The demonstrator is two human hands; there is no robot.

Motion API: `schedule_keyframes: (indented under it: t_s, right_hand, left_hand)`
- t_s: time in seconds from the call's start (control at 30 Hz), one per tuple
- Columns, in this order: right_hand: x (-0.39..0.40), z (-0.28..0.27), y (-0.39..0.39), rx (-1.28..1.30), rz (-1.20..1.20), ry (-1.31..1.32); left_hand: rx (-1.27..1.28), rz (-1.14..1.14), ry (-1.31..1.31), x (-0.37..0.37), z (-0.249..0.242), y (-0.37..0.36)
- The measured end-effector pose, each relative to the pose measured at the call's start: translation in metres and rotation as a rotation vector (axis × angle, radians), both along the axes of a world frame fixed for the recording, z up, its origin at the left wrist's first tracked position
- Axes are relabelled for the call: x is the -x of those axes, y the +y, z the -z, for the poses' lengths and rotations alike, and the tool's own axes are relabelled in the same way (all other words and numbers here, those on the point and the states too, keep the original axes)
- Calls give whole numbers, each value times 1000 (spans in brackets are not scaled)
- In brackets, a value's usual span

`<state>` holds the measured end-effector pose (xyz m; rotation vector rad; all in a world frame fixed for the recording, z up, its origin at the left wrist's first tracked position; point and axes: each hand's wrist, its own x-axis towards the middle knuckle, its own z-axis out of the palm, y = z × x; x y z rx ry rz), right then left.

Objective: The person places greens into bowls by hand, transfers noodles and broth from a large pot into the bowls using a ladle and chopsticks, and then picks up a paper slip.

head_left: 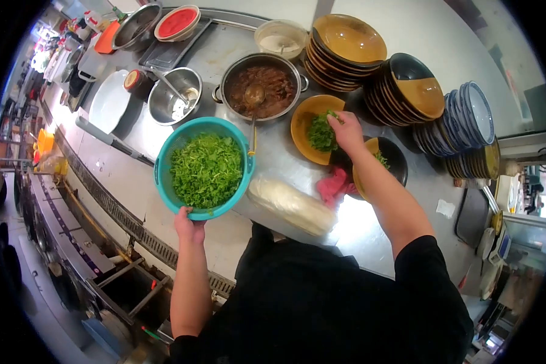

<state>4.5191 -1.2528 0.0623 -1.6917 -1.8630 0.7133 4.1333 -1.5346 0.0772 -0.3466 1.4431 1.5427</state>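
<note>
My left hand (190, 223) grips the near rim of a teal plastic basin (159, 177), thumb over the edge. Chopped green herbs (204, 168) fill much of the basin. Over a yellow-and-black bowl (301, 134) my right hand (348, 132) is closed, its fingertips at a clump of chopped herbs (320, 131). How much of the clump is in the fingers and how much lies in the bowl is hard to separate. Partly behind my right forearm, a second yellow-and-black bowl (395, 159) also contains some greens.
A pot of brown stewed food (273, 79) with a ladle (253, 121) stands beyond the basin. Stacked bowls (340, 54) line the back right. A clear plastic-wrapped bundle (291, 203) and a pink cloth (333, 185) lie near my body. A steel bowl (164, 100) sits left.
</note>
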Motion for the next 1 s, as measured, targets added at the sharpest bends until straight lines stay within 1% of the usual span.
schedule_keyframes:
  t_s: [0.07, 0.13, 0.2, 0.27, 0.3, 0.37, 0.4, 0.43, 0.47, 0.53, 0.6, 0.63, 0.67, 0.73, 0.77, 0.8, 0.83, 0.87, 0.9, 0.97, 1.0]
  right_hand:
    - [3, -2, 0, -17, -6, -18]
    - [8, -8, -1, 12, -68, -111]
    - [7, -9, -2, -24, -53, -77]
    - [3, -3, -3, -37, 51, 15]
    - [3, -8, -5, -39, 67, 7]
    - [2, -29, -11, 415, 380, 495]
    - [-6, -37, -17, 410, 394, 492]
    - [-13, -44, -25, 387, 487, 653]
    - [-19, -50, -33, 358, 578, 814]
    - [-58, -64, -49, 246, 560, 786]
    - [-104, -59, -62, 111, 575, 533]
    - [-132, -44, -68, -28, 446, 223]
    - [-148, -43, -73, -29, 456, 222]
    - [-163, -47, -81, 239, 209, -195]
    - [-165, -52, -87, 181, 220, -126]
    - [-164, -63, -90, 179, 220, -122]
    - [-163, -75, -94, 131, 272, -100]
    - [-162, -81, -97, 84, 324, -78]
    - [-162, -78, -97, 81, 325, -74]
    - [-163, -66, -98, -114, 171, -95]
    - [-161, -66, -101, -117, 172, -92]
  left_hand:
    - [-51, 17, -2, 1, 8, 10]
    - [-102, 33, -5, 2, 15, 20]
    - [-69, 68, 10, 2, 22, 29]
    - [-28, 56, 28, -2, 33, 37]
    - [11, 45, 42, -6, 39, 41]
    - [24, 100, 15, -9, 31, 44]
    - [42, 136, -2, -11, 24, 43]
    - [99, 162, 35, -18, 16, 43]
    - [98, 176, 30, -23, 10, 42]
    - [170, 226, 78, -28, 1, 33]
    - [169, 250, 38, -22, 19, 8]
    - [168, 265, -1, -19, 30, -5]
    - [168, 274, -1, -20, 37, -16]
    - [296, 320, 24, -24, 48, -37]
    - [293, 320, 28, -26, 53, -46]
    - [326, 381, 26, -28, 58, -55]
    - [359, 443, 24, -30, 62, -64]
    - [357, 443, 28, -31, 67, -73]
    - [404, 492, 42, -34, 67, -78]
    - [480, 562, 94, -36, 70, -86]
    - [478, 561, 98, -35, 70, -88]
